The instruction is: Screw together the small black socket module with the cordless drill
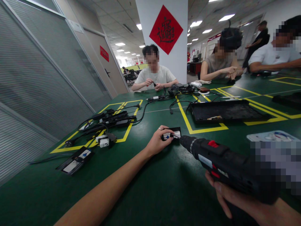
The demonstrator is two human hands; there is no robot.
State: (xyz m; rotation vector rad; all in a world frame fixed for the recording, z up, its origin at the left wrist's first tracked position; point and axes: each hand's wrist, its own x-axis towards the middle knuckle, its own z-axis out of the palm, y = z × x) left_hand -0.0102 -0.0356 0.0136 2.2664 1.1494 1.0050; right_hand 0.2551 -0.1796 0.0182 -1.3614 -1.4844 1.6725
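My right hand (237,196) is wrapped around the grip of a black cordless drill (225,163) with red switches. The drill's chuck points left, and its bit reaches a small black case (178,129) with a white and blue inside. On the green table, my left hand (160,140) grips that case from its left side, fingers curled over the top and the thumb at the near edge. A ring shows on one finger. Exactly where the bit's tip meets the case is too small to make out. A similar opened black case (76,160) lies apart at the left.
Black cables and adapters (113,121) lie in a yellow-taped area at left, with a white plug (104,142). More cables (181,89) pile up farther back. A black tray (228,111) stands at right. A person (154,73) sits opposite; others sit at the right.
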